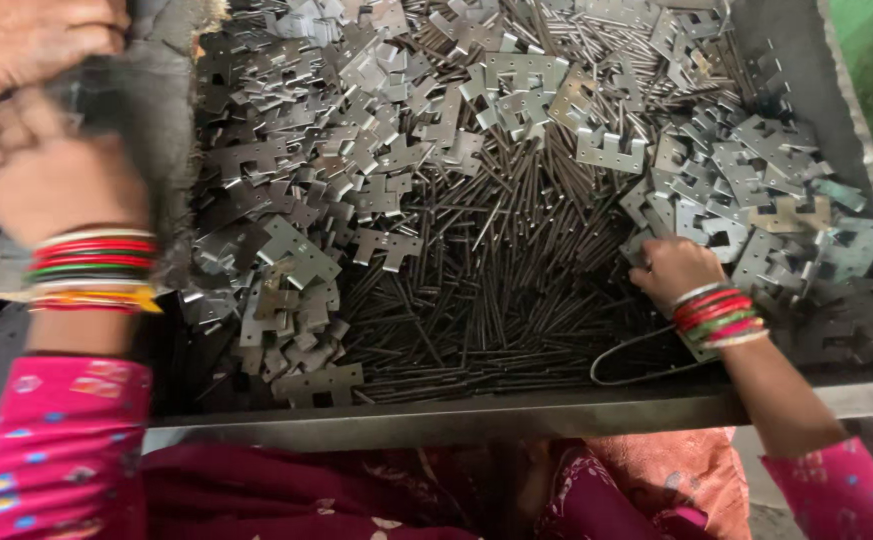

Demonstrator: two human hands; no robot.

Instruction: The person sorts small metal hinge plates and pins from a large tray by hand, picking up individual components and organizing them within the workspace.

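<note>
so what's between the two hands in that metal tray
Head view: between left hand and right hand lie thin dark metal pins and flat grey notched metal plates.

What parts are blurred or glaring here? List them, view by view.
Head view only: the left hand, raised close to the camera, is smeared by motion blur; the right hand, reaching among the metal plates, is fairly sharp; the plates catch pale glare at the top; the thin rods lie in darker shadow; the tray's front rim is evenly lit.

Both arms wear bright pink sleeves with little blue and yellow dots. The left hand [52,175] has a stack of red, green, white and yellow bangles. The right hand [675,268] has red, green and white bangles.
</note>
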